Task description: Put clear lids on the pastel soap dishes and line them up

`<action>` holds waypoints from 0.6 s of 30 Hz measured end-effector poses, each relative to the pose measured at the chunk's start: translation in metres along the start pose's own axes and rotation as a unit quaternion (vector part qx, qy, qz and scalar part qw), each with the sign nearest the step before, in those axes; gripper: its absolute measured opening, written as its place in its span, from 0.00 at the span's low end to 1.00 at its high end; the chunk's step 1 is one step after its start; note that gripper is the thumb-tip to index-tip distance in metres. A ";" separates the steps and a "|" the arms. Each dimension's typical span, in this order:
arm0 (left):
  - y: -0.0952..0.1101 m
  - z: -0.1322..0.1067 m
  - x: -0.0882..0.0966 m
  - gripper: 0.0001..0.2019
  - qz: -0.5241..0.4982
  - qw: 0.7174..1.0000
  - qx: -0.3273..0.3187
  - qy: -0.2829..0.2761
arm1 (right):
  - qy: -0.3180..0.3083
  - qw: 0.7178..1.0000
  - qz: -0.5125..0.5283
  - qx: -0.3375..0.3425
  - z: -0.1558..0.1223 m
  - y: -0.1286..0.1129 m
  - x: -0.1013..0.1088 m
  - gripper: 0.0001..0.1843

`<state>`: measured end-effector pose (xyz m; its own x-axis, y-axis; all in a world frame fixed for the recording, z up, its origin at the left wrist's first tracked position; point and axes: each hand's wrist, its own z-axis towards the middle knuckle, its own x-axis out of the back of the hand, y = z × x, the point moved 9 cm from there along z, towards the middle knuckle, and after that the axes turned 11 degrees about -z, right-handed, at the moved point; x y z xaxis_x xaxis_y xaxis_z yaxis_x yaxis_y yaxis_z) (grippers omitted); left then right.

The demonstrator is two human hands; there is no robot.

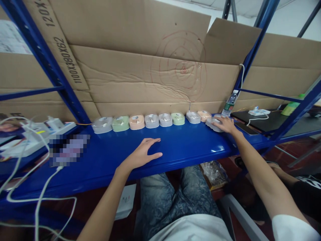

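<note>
A row of several small pastel cases (grey, green, peach, lilac) [136,122] lines the back of the blue metal shelf [175,147], against brown cardboard. My left hand [142,153] lies flat on the shelf in front of the row, fingers stretched out, holding nothing. My right hand [225,124] reaches to the right end of the row and rests on a grey case [213,124], fingers laid over its top. A peach case [204,115] and a lilac case [192,116] sit just behind it.
A water bottle [230,104] stands right of the row. White power strips and cables [32,137] crowd the shelf's left end. Blue uprights [57,73] frame the bay. A black tabletop with a white charger [258,112] lies to the right. Another person's arm [283,175] shows below right.
</note>
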<state>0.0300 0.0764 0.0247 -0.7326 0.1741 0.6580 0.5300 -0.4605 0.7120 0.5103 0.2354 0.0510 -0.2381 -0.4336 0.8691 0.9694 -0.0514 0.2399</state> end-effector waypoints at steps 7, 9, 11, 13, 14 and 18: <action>0.000 -0.001 -0.001 0.35 -0.006 1.000 0.010 -0.005 | 0.010 1.000 0.027 -0.008 -0.014 0.004 -0.003 0.38; 0.000 0.000 -0.001 0.35 -0.004 1.000 0.009 -0.004 | 0.012 0.999 0.030 0.000 -0.014 0.002 -0.001 0.38; -0.001 0.000 -0.001 0.35 -0.004 1.000 0.008 -0.002 | 0.012 0.999 0.037 0.011 -0.014 -0.001 0.001 0.38; -0.001 0.000 -0.001 0.35 -0.004 1.000 0.007 -0.001 | 0.013 0.999 0.045 0.016 -0.013 -0.002 0.004 0.38; 0.000 0.000 -0.001 0.35 -0.004 1.000 0.006 -0.002 | 0.017 0.999 0.049 0.014 -0.013 -0.003 0.006 0.39; 0.001 0.000 -0.001 0.34 -0.004 1.000 0.005 -0.005 | 0.066 0.996 0.057 0.002 -0.016 -0.017 0.029 0.42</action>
<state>0.0313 0.0761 0.0244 -0.7318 0.1865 0.6555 0.5289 -0.4511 0.7189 0.4876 0.2098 0.0650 -0.1163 -0.5503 0.8269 0.9894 0.0085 0.1447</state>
